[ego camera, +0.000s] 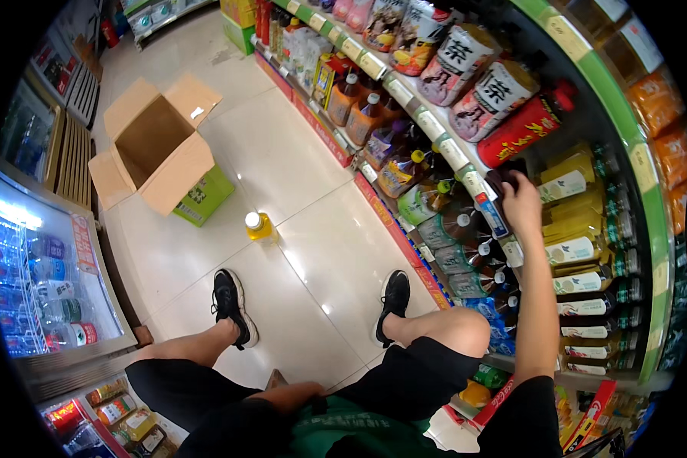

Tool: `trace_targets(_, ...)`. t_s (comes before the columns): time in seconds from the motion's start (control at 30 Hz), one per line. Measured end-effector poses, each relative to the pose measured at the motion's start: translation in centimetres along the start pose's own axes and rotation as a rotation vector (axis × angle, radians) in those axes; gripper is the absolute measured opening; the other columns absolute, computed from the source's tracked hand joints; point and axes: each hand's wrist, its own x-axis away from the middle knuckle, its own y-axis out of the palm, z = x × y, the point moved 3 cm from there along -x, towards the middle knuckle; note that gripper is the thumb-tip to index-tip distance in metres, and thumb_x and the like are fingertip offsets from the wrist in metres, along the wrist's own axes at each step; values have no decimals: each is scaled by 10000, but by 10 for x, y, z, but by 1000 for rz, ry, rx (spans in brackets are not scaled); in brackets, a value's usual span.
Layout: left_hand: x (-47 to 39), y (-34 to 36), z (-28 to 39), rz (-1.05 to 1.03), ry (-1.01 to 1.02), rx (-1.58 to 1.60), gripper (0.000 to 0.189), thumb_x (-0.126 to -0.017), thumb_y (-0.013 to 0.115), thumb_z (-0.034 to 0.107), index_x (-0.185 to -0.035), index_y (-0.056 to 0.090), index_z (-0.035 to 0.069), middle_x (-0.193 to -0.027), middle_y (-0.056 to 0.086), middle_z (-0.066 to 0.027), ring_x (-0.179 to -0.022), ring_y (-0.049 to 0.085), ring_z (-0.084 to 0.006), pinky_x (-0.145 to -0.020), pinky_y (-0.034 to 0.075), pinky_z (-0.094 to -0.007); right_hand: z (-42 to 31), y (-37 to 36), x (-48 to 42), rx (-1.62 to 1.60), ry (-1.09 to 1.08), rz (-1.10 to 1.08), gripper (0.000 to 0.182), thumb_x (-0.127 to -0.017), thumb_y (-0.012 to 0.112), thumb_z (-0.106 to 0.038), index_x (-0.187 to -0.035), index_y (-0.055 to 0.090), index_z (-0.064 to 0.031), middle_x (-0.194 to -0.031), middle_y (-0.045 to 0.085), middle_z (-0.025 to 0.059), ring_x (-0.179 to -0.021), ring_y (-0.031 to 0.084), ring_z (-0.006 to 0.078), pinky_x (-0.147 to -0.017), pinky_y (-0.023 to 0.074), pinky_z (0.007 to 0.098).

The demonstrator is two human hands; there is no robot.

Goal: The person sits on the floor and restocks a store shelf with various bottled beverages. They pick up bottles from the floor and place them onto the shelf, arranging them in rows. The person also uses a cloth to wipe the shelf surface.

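Observation:
My right hand reaches to the front edge of a drinks shelf, its fingers curled at a dark object; whether it grips this cannot be told. Close by lie a red drink bottle and, deeper in, bottles of yellowish drink with pale labels. My left forearm rests across my lap and the left hand is out of view. On the floor before me stands a bottle of yellow liquid with a white cap. Beyond it is an open cardboard box, its flaps spread and its inside looking empty.
A lit drinks fridge stands at the left. Shelves with a price-tag rail run along the right, with large bottles on the lower level. My shoes are apart on the tiled floor. Small bottles fill a rack at lower left.

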Motion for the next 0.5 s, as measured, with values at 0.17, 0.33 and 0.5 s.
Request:
trace_targets(0.17, 8, -9, 5, 66, -3, 109, 288, -920, 631, 309, -1033, 741, 68, -1142, 726, -180, -911, 720, -344, -755, 572, -518, -46, -55, 46, 27, -123, 363, 347, -1033, 592, -182, -1327, 604, 1, -1202, 690, 262, -1086, 671, 439, -957, 524, 454)
trace_targets(0.33, 16, -12, 11, 124, -10, 193, 295, -911, 646, 313, -1035, 742, 64, -1144, 727, -178, -928, 717, -344, -770, 571, -518, -176, -59, 138, -268, -270, 75, 321, -1027, 597, -164, -1300, 627, 2, -1214, 697, 229, -1075, 695, 367, -944, 535, 401)
trace_targets(0.5, 15, -16, 20, 111, -20, 255, 303, -902, 662, 318, -1038, 744, 60, -1145, 728, -177, -944, 715, -343, -785, 569, -518, -251, 25, 184, -469, -445, -510, 263, -937, 670, -202, -1150, 670, -47, -902, 712, 198, -749, 696, 414, -676, 572, 502)
